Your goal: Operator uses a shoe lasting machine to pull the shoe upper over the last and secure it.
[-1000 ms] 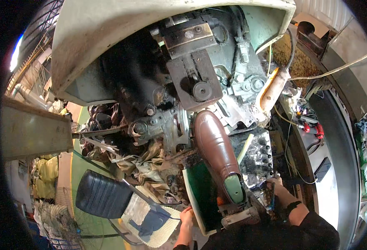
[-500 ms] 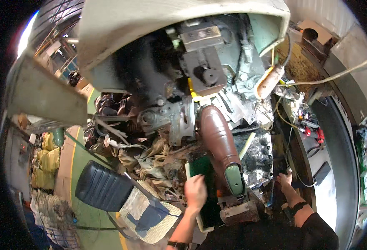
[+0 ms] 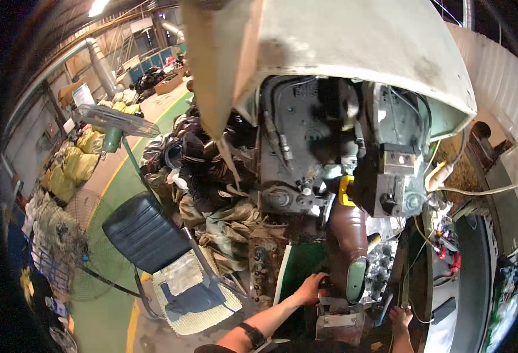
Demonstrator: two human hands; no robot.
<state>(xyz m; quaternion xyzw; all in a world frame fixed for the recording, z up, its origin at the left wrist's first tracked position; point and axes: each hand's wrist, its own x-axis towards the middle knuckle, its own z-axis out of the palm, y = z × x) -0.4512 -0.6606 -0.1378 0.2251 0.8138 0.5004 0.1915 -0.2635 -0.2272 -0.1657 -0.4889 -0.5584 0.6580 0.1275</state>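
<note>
A brown leather shoe (image 3: pixel 348 232) sits on a green shoe last (image 3: pixel 357 279), heel toward me. Its toe end is hidden under the machine's dark metal block (image 3: pixel 382 188), beside a yellow part (image 3: pixel 346 190). Below it, a worn metal holder (image 3: pixel 336 320) stands at the heel end. My left hand (image 3: pixel 311 289) is closed at the left of this holder, its fingertips against a small dark part I cannot make out. Lower right, my right hand (image 3: pixel 400 318) is curled beside a thin cable with a pale tip; what its fingers grip is hidden.
A large cream hood (image 3: pixel 365 41) overhangs the machine. To the left stand a black-backed chair (image 3: pixel 144 229) and a caged fan (image 3: pixel 117 120), with heaped cloth (image 3: pixel 223 226) between chair and machine. At right lie a dark phone (image 3: pixel 444 310) and a red-handled tool (image 3: pixel 454 263).
The view has swung left, showing more floor. The shoe's toe, visible before, is now under the machine block. My left hand has moved in to the holder's side; my right stays near the cable.
</note>
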